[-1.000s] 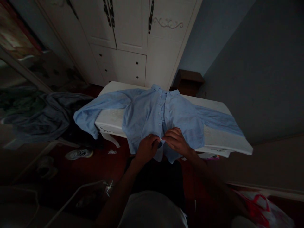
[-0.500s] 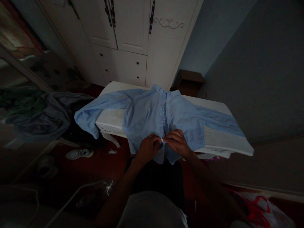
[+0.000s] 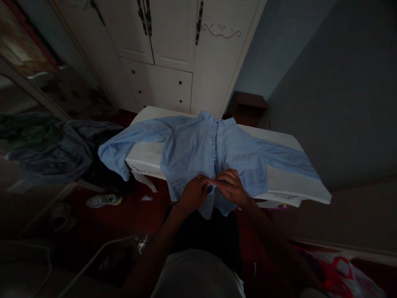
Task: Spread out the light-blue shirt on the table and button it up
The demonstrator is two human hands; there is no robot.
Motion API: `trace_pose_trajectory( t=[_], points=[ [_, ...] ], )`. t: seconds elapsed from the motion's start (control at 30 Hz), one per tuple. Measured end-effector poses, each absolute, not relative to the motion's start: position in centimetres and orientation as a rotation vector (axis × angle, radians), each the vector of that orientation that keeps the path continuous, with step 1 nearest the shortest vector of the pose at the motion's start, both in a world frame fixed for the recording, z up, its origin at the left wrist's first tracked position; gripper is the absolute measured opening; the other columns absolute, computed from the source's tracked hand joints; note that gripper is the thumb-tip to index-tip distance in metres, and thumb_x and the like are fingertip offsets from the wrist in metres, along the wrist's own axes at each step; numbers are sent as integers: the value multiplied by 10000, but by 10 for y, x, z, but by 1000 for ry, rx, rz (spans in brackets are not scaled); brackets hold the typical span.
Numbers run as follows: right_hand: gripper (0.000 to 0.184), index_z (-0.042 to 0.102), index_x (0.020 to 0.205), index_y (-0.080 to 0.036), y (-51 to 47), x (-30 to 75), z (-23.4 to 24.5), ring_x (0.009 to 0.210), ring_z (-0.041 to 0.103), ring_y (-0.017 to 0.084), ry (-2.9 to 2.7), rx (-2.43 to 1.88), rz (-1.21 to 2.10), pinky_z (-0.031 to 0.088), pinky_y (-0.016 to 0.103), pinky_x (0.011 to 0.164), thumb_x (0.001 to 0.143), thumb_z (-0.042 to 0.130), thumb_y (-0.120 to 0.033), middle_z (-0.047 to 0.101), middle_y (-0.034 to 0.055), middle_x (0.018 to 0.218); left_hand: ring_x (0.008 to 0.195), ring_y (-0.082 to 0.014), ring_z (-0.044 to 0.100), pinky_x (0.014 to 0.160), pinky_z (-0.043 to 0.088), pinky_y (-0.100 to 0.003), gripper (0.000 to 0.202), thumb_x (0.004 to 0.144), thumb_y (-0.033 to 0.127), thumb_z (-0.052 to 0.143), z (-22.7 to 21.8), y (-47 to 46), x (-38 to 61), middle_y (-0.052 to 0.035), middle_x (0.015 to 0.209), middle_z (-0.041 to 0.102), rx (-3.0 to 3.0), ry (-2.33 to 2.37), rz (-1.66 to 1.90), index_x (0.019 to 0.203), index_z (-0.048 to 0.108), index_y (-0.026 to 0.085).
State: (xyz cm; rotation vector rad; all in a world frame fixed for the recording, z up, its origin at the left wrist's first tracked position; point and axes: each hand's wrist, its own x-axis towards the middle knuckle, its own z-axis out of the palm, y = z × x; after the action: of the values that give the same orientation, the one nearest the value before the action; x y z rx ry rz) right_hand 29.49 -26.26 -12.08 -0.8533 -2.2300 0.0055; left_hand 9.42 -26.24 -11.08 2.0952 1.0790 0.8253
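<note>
A light blue button-up shirt lies face up across a white table, collar at the far side and sleeves spread to both sides. The left sleeve hangs off the table's left end. My left hand and my right hand meet at the shirt's lower front, near the table's front edge. Both pinch the front placket by a small white button, fingers closed on the cloth. The hem hangs over the edge below my hands.
A white wardrobe with drawers stands behind the table. A heap of dark clothes lies at the left, a white shoe on the red floor below it. A brown stand sits at the back, a red-and-white bag at lower right.
My hands stay at the same spot on the placket, with only small finger shifts. The view has drifted slightly.
</note>
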Motion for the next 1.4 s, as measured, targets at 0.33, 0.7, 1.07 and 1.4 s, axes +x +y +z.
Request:
trace_pose_trajectory(
  t=[0.33,0.7,1.07,1.4],
  points=[
    [270,639,1160,-263,-258,294,-117,914,553,214,-2269,-873,-14,405,407,837,918,541,-195,639,44,904,887,-216,588,784,491,-345,274,885,390,582,-112,-273,98,-83,983,596,2296,1214,771,1043,557,168],
    [229,638,1123,-253,-254,291,-110,933,541,223,-2291,-948,48,394,404,860,971,467,-248,634,56,921,876,-203,618,800,506,-337,216,918,197,493,-123,-273,102,-83,996,655,2406,1336,912,1104,600,172],
    [226,672,989,-257,-249,293,-105,901,556,199,-2237,-952,269,389,377,832,988,448,-284,641,33,888,897,-193,625,832,509,-338,242,943,209,448,-130,-272,102,-83,991,672,2338,1256,1008,1087,640,181],
    [172,642,937,-232,-250,289,-102,935,541,197,-2221,-1037,337,379,374,868,964,475,-203,621,32,905,874,-186,616,827,505,-329,250,962,228,415,-131,-275,107,-85,939,662,2270,1228,1028,1014,652,170]
  ],
)
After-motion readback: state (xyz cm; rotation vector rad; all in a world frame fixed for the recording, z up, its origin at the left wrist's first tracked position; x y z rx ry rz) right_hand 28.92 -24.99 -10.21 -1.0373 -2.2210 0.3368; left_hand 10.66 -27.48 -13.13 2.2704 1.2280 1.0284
